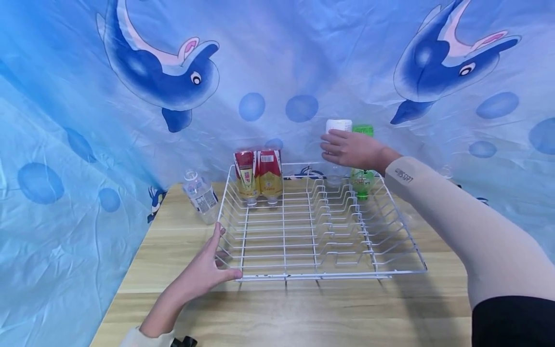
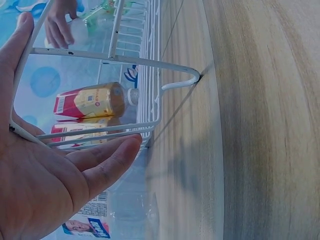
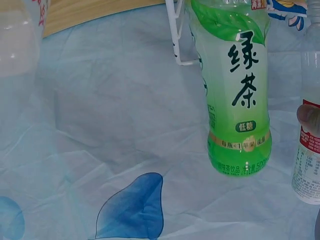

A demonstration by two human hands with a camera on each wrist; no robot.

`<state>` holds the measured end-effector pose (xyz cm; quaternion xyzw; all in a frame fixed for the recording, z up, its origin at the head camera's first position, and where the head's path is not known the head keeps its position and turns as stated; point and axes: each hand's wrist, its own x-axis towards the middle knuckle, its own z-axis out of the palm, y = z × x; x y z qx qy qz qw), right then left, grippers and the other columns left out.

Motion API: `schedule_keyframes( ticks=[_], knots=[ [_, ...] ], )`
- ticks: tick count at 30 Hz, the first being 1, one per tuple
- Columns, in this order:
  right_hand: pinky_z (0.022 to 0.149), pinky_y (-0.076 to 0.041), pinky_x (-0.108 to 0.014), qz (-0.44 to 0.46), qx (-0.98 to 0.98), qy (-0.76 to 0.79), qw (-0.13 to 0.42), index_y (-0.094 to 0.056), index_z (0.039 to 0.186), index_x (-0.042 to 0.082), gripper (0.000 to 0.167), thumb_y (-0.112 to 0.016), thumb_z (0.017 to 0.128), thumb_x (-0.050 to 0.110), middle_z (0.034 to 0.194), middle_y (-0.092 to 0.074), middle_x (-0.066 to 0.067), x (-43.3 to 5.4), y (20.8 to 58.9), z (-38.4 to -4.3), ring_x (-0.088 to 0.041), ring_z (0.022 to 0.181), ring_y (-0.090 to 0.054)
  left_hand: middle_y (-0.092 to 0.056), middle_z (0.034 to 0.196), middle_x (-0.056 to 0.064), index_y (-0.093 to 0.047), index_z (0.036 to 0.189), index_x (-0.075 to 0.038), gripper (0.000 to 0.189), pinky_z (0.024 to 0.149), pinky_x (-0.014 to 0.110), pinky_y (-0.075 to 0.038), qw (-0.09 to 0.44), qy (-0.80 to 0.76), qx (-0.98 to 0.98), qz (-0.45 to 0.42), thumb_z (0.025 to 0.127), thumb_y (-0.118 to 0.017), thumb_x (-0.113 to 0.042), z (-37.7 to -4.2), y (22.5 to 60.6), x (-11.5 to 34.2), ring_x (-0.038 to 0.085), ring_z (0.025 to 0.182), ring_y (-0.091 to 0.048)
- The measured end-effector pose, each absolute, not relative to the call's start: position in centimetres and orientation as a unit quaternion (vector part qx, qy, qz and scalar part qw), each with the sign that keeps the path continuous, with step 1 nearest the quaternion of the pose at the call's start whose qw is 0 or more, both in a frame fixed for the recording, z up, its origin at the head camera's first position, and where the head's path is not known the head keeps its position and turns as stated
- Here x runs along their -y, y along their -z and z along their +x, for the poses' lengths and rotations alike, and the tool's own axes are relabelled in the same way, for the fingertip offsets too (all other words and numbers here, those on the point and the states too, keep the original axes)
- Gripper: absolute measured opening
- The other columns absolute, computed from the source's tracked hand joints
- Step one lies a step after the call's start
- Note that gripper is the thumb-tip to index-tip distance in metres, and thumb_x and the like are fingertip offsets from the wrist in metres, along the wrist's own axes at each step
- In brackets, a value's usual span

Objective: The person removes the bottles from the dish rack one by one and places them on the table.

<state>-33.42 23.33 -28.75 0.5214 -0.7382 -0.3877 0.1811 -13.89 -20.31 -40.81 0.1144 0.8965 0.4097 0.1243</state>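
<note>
My right hand [image 1: 353,149] holds an upside-down clear plastic bottle with a white label [image 1: 339,125] at the back right of a white wire dish rack [image 1: 284,276]. In the right wrist view its thumb presses the bottle's red-and-white label [image 3: 308,172]. A green tea bottle [image 1: 362,178] stands inverted right beside it. At the rack's front left corner my left hand [image 1: 201,272] grips the wires, thumb on the front rim, fingers along the left side. Two red-and-yellow drink bottles [image 1: 270,176] stand neck down in the rack's back left.
Outside the rack on the left, a clear labelled bottle [image 1: 201,197] stands on the wooden table [image 1: 295,313]. Another clear bottle [image 3: 17,45] shows at the left of the right wrist view. A blue dolphin-printed curtain [image 1: 277,58] hangs behind the table.
</note>
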Motion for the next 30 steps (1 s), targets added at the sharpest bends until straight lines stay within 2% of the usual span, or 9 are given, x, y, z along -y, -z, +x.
schedule_keyframes(
  ticks=[7, 17, 24, 30],
  knots=[
    [0.121, -0.022, -0.049, 0.526, 0.734, 0.389, 0.181, -0.056, 0.142, 0.01, 0.065, -0.074, 0.083, -0.01, 0.148, -0.051, -0.016, -23.2, 29.1, -33.6, -0.037, 0.142, -0.039, -0.011, 0.166, 0.022, 0.013, 0.16, -0.01, 0.134, 0.099, 0.049, -0.051, 0.128, -0.414, -0.895, 0.111, 0.078, -0.087, -0.042, -14.0, 40.8, 20.2, 0.038, 0.123, -0.057],
    [0.121, -0.023, -0.049, 0.53, 0.728, 0.388, 0.198, -0.056, 0.142, 0.009, 0.063, -0.072, 0.085, -0.011, 0.147, -0.051, -0.016, -23.0, 28.3, -33.6, -0.037, 0.141, -0.04, -0.011, 0.166, 0.021, 0.012, 0.161, -0.009, 0.132, 0.102, 0.054, -0.048, 0.127, -0.406, -0.898, 0.112, 0.079, -0.086, -0.043, -13.7, 40.6, 20.3, 0.039, 0.125, -0.055],
    [0.12, -0.025, -0.05, 0.533, 0.729, 0.37, 0.215, -0.058, 0.14, 0.008, 0.061, -0.073, 0.084, -0.011, 0.144, -0.055, -0.017, -23.4, 27.6, -32.9, -0.038, 0.139, -0.042, -0.011, 0.165, 0.024, 0.011, 0.16, -0.004, 0.133, 0.114, 0.064, -0.024, 0.116, -0.373, -0.912, 0.124, 0.079, -0.083, -0.051, -13.4, 40.1, 20.5, 0.049, 0.145, -0.024],
    [0.119, -0.029, -0.05, 0.537, 0.728, 0.356, 0.233, -0.06, 0.137, 0.007, 0.058, -0.074, 0.083, -0.011, 0.14, -0.057, -0.017, -23.6, 27.4, -32.3, -0.037, 0.137, -0.046, -0.002, 0.166, 0.025, 0.01, 0.16, -0.006, 0.134, 0.116, 0.062, -0.019, 0.111, -0.351, -0.92, 0.134, 0.078, -0.081, -0.058, -13.3, 39.8, 20.4, 0.048, 0.148, -0.012]
  ],
)
